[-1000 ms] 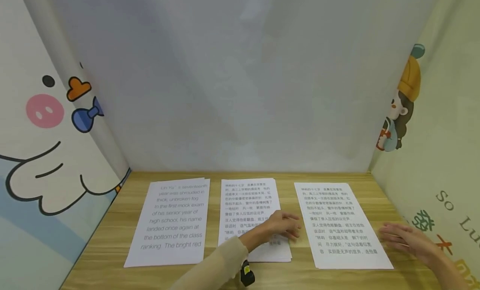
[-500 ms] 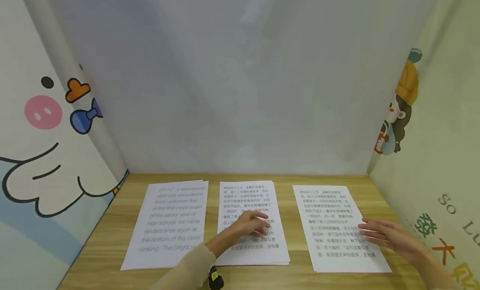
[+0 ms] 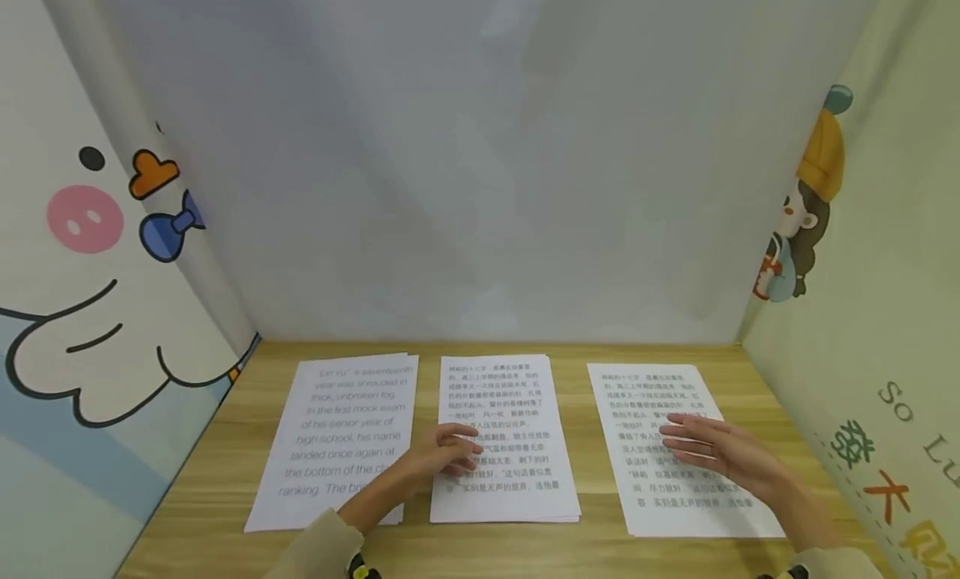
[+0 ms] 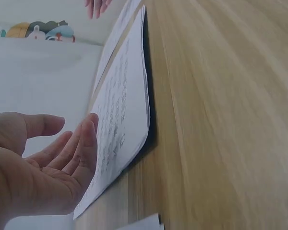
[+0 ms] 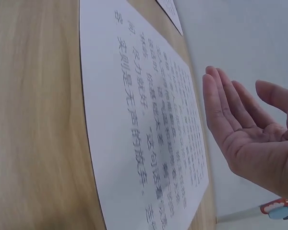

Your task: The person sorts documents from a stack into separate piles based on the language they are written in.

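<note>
Hovering palm-down, the left hand [image 3: 438, 456] sits over the gap between the left sheet [image 3: 337, 433] and the middle stack [image 3: 498, 429], fingers loose and slightly spread, holding nothing. Fingertips overlap the left edge of the middle stack; the left wrist view shows the left hand [image 4: 48, 163] relaxed, fingers beside the paper's edge, and contact cannot be confirmed from either view.

Right hand [image 3: 716, 450] is flat over the right sheet [image 3: 675, 446], fingers straight and pointing left, nothing gripped. In the right wrist view the right hand [image 5: 249, 129] appears clear of the right sheet [image 5: 144, 124], palm toward the print.

Three papers lie side by side on the wooden tabletop [image 3: 585, 537], well apart from each other. Left sheet carries English text; middle stack and right sheet carry Chinese text. Middle stack is several sheets thick, edges showing at its near end.

Cartoon panels [image 3: 82, 271] stand at both sides; a plain grey backdrop [image 3: 480, 187] stands behind.
</note>
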A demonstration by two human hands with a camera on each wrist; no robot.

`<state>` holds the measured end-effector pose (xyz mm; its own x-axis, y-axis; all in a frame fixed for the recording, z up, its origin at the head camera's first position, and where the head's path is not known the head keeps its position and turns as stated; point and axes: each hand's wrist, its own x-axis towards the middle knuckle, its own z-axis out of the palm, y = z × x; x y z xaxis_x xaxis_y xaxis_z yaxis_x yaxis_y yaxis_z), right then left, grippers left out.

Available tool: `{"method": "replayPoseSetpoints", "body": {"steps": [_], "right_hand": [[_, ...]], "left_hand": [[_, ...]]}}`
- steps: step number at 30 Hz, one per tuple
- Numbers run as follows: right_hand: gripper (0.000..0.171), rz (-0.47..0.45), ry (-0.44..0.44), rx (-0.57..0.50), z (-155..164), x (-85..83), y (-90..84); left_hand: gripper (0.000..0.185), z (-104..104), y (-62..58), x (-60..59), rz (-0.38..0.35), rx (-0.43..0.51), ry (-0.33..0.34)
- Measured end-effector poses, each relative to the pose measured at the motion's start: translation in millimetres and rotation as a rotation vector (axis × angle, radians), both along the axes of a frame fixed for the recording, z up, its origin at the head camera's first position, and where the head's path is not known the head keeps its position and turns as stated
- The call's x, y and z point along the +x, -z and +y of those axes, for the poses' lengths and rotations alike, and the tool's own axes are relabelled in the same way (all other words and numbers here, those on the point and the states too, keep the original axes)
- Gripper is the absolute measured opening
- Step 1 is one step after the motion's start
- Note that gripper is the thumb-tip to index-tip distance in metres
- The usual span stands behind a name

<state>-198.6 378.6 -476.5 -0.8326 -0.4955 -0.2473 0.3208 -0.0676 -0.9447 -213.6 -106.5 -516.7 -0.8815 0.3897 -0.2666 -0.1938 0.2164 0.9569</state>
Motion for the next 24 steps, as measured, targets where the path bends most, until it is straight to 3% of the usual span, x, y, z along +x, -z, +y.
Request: {"method": "replayPoseSetpoints", "body": {"steps": [5,11,24], "right_hand": [[0.047,0.031,-0.022,0.062,-31,-14.5,7.9],[0.061,0.034,-0.023,0.16,-59,-20.4,16.0],[0.064,0.043,-0.057,0.23,-106,-24.8,25.4]], "left_hand": [[0.043,-24,-4.3,1.3,-0.008,-0.059,-0.083],[0.045,-37,-2.7,4.2,-0.013,-0.073,-0.122],[0.042,-33,-0.2,5.3,-0.042,-0.083,-0.255]]}}
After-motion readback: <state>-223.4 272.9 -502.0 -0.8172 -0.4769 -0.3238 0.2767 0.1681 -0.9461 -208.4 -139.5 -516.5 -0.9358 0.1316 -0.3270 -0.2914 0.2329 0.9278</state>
